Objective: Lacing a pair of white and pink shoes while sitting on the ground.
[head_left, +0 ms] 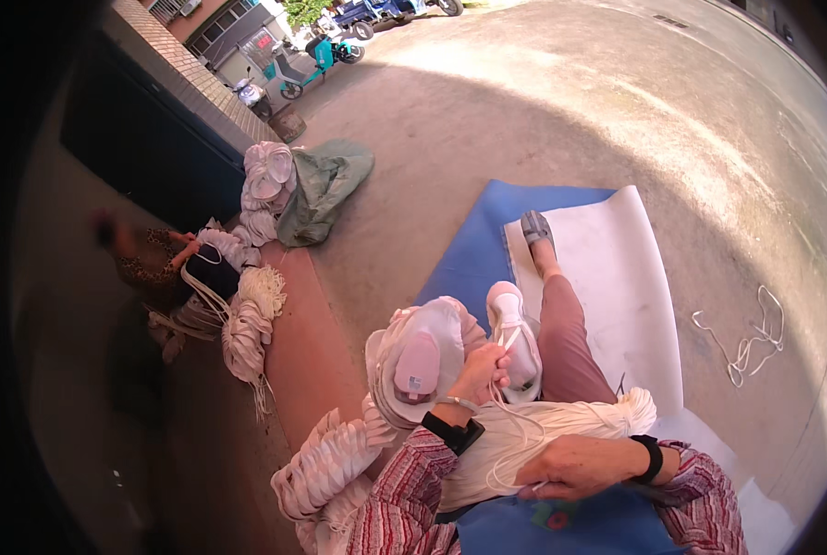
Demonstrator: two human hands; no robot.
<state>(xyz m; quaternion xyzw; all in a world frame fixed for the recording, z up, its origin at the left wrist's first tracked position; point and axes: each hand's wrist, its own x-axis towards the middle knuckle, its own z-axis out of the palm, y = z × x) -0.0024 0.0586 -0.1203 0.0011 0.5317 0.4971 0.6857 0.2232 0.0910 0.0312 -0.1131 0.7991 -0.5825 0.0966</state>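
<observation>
A white and pale pink shoe upper (521, 356) rests in front of my lap, its toe pointing away. Over its throat my left hand (483, 372) is closed, pinching a white shoelace (513, 339) that runs through the upper. A thin loop of lace hangs from there toward my lap. My right hand (583, 463) is curled low at my lap, fingers closed on a lace end, mostly hidden beneath them. Under both wrists lies a thick bundle of cream laces (561, 421). Beside my left wrist sits a stack of pale pink shoe uppers (418, 361).
More uppers (330, 467) lie at lower left. A blue and white sheet (607, 268) spreads under my outstretched foot. One loose lace (755, 342) lies on the right ground. At left, another person's hands (187, 248) work among upper piles (247, 338) near a green sack (325, 190).
</observation>
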